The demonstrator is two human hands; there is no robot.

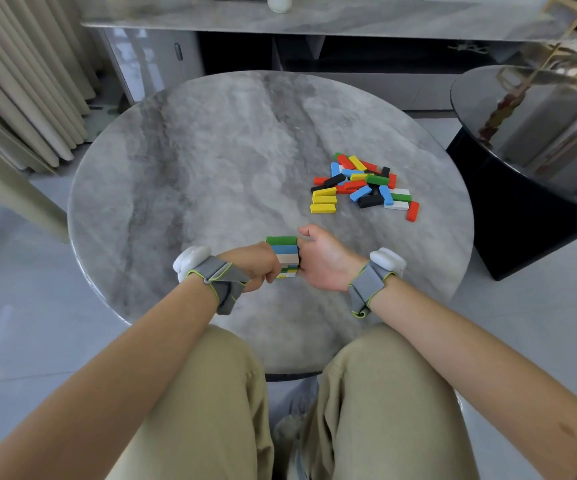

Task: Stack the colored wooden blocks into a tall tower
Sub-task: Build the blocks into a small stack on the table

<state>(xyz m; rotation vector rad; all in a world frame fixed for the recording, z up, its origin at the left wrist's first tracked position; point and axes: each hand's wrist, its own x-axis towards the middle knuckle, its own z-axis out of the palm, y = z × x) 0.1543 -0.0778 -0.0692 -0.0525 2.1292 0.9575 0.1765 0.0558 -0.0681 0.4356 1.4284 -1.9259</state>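
Note:
A short tower of colored blocks (pixel 284 252) stands near the front of the round marble table (pixel 210 161); its top layer shows a green, a blue and a pale block side by side, with more layers below. My left hand (pixel 257 263) presses against the tower's left side with curled fingers. My right hand (pixel 321 259) is curled against its right side, thumb raised. Both hands squeeze the tower between them. A loose pile of blocks (pixel 363 185) in red, yellow, blue, green, black and white lies to the right, farther back.
A dark round side table (pixel 529 150) stands at the right, close to the marble table's edge. A grey cabinet with a shelf (pixel 280 22) runs along the back, curtains (pixel 20 98) hang at left. My knees sit under the table's front edge.

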